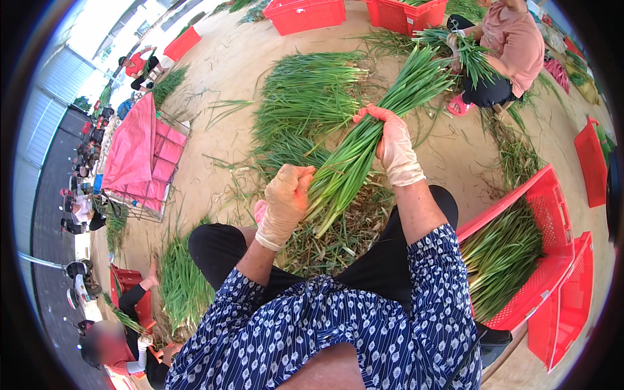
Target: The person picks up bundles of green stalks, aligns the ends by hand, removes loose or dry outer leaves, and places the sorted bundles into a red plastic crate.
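My right hand (392, 139), in a thin pale glove, grips a thick bunch of long green leafy stalks (348, 168) around its middle. The bunch slants from lower left to upper right above my lap. At its lower end is my left hand (287, 200), also gloved, with curled fingers against the side of the bunch; whether it pinches any stalks is hidden. Beyond my hands, rows of the same green stalks (307, 92) lie on the ground. Between my knees is a heap of loose, partly dry leaf scraps (331, 248).
On my right stands a red plastic crate (555, 243) with stalks inside, beside another red crate (575, 302). A co-worker (512, 44) sits at the upper right, another person (112, 346) at the lower left. A pink-covered wire cage (141, 161) stands at left. More red crates (307, 14) are ahead.
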The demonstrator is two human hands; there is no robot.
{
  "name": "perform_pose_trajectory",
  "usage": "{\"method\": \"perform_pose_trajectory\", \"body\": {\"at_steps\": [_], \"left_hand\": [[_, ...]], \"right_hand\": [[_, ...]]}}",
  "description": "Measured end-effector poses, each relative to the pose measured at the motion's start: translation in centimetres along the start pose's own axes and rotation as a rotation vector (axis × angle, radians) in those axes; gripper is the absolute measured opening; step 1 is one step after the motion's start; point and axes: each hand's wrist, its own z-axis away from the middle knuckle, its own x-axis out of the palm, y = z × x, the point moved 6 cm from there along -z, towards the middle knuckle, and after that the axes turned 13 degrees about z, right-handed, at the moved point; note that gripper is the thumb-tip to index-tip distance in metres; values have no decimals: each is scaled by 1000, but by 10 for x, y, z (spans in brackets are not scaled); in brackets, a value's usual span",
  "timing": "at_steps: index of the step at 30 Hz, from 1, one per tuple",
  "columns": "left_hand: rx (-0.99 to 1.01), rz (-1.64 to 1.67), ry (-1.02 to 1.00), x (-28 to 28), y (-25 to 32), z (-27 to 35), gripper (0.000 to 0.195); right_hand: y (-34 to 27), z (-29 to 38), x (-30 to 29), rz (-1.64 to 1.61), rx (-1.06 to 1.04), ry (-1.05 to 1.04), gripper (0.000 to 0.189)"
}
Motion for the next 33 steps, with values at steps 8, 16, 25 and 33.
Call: {"method": "perform_pose_trajectory", "body": {"at_steps": [8, 16, 25, 33], "left_hand": [[-623, 694, 109, -58, -21, 36, 9], [-511, -472, -548, -66, -40, 101, 14], [119, -370, -138, 19, 28, -4, 20], [143, -271, -170, 22, 23, -4, 15]], "right_hand": [[-27, -3, -10, -107, -145, 77, 22], [-53, 1, -14, -270, -361, 92, 16], [-12, 6, 6, -121, -177, 86, 13], [-17, -4, -6, -137, -133, 89, 19]]}}
